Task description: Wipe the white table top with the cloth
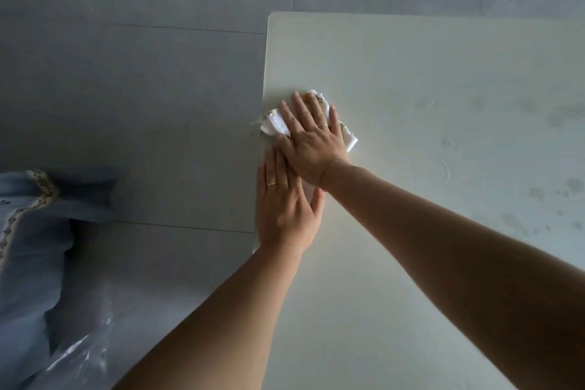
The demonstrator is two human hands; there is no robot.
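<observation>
Left forearm (pixel 205 326) comes in from 6 o'clock, right forearm (pixel 443 247) from 4. Left hand (pixel 285 203) lies flat on the desk (pixel 411 73) at its left edge, fingers straight, holding nothing. Right hand (pixel 311 144) sits just past it toward 12, over the left fingertips, palm down, fingers spread, pressing the cloth (pixel 274 124) flat rather than gripping it. I see the cloth at the desk's left edge. Dull smears (pixel 443 168) on the desk at 3 o'clock. Grey tiled floor (pixel 142 89) at 9.

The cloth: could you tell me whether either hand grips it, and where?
Neither grips it. The right hand presses flat on the middle of the cloth; the left hand lies flat on the table top.
</observation>
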